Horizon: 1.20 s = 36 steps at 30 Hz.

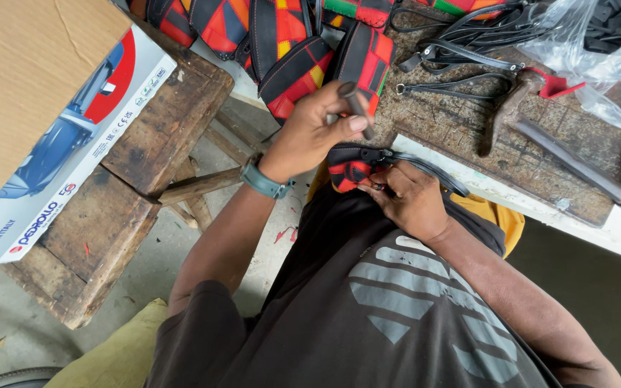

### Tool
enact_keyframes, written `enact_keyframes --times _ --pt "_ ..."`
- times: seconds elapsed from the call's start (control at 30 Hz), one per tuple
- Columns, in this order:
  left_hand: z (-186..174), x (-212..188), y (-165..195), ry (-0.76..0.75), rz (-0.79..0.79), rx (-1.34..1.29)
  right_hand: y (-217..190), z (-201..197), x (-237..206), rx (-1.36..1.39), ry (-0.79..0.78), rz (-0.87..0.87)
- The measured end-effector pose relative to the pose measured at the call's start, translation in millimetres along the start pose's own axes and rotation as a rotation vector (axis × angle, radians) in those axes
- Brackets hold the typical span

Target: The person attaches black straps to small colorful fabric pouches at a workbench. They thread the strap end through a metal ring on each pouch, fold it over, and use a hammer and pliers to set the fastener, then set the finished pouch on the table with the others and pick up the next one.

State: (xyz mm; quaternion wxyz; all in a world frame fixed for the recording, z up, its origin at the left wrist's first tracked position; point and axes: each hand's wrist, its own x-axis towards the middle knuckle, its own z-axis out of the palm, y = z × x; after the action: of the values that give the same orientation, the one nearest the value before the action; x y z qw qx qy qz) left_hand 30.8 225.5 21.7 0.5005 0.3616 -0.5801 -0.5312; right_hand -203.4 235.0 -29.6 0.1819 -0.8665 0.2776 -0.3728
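A: Head view, hands first. What does each one have?

B: The left hand (pixel 318 129) is closed around a dark, thin tool (pixel 357 108), thumb pressed along it. The right hand (pixel 407 197) is curled, fingertips pinching the patchwork pouch (pixel 350 169) at its near edge, where the black strap (pixel 425 169) joins it.

A: Where does the pouch sit?

B: Off the workbench (pixel 468 122), held above the lap, just beside the bench's near edge.

A: How would it handle?

B: Light and soft, I'd judge; it will fold, so grip at the stitched rim or strap fitting, not the floppy middle.

A: Around them?

B: More patchwork pieces (pixel 289 43) on the bench's far edge, loose black straps (pixel 461 43), a hammer (pixel 501 115), a plastic bag (pixel 598 50) at the far right corner. Left, a cardboard box (pixel 44 122) rests on a wooden stool (pixel 131 179).
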Motion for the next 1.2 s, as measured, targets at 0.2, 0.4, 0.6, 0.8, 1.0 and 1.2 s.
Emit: enact_keyframes --times 0.2,0.4,0.6,0.8,1.0,1.2 --pt "25.8 -33.1 -22.8 0.167 0.055 0.148 -6.1 -9.1 -2.7 0.023 0.004 0.032" --pt "35.0 -36.7 -22.6 0.186 0.027 0.249 -10.1 -12.9 -5.5 0.071 0.003 0.084" --pt "43.1 -38.4 -13.6 0.164 0.131 0.593 -17.0 -17.5 -4.6 0.065 -0.020 0.122" --pt "55.2 -50.8 -9.2 0.185 0.255 0.641 -44.0 -86.1 -2.1 0.173 -0.104 0.209" --pt "52.6 -53.3 -11.4 0.214 0.267 0.727 9.2 -174.0 -19.6 -0.768 0.080 0.295" --pt "46.3 -49.3 16.2 0.255 0.290 0.767 45.6 -202.9 -12.8 -0.548 0.071 0.406"
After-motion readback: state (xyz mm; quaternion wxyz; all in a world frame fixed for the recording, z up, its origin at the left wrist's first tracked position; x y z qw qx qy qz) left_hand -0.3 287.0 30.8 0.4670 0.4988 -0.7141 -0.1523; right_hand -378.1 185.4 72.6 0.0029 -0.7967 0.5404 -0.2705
